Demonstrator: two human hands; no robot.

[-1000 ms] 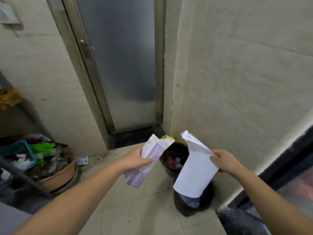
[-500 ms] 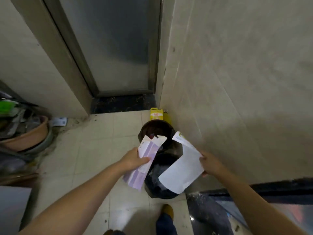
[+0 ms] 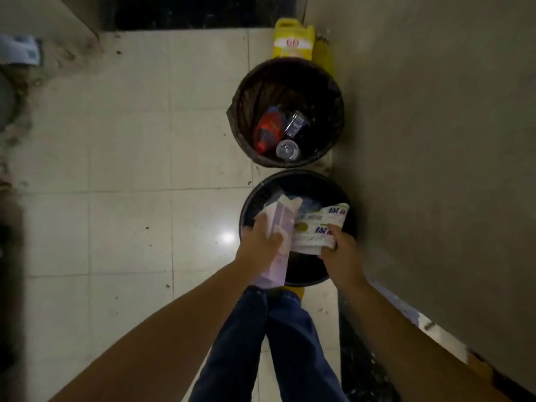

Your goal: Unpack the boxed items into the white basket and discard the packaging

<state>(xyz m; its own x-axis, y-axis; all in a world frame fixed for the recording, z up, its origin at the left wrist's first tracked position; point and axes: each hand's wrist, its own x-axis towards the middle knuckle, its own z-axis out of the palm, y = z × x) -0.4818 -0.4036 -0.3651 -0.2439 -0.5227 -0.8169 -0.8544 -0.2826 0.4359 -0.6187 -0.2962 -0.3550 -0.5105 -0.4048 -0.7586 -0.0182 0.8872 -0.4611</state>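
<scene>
Single head view, straight down, close above near bin (image 3: 298,181) and legs (image 3: 272,338).

Blue print on the white carton (image 3: 322,227) and yellow jug (image 3: 293,39), none legible.

We look straight down at a pale tiled floor (image 3: 130,146) beside a grey wall (image 3: 435,140). Our left hand (image 3: 261,245) grips a flattened purple and white box (image 3: 278,233), its top end over the near black bin (image 3: 295,227). Our right hand (image 3: 342,253) clutches a crumpled white box with blue print (image 3: 319,227) over the same bin, touching the purple one. Just beyond stands a second bin (image 3: 285,111) lined with a dark bag, holding a red bottle (image 3: 268,130) and a clear bottle (image 3: 287,149). A yellow jug (image 3: 293,39) stands behind it against the wall. Our legs in blue jeans (image 3: 269,343) show below, between the forearms.
</scene>
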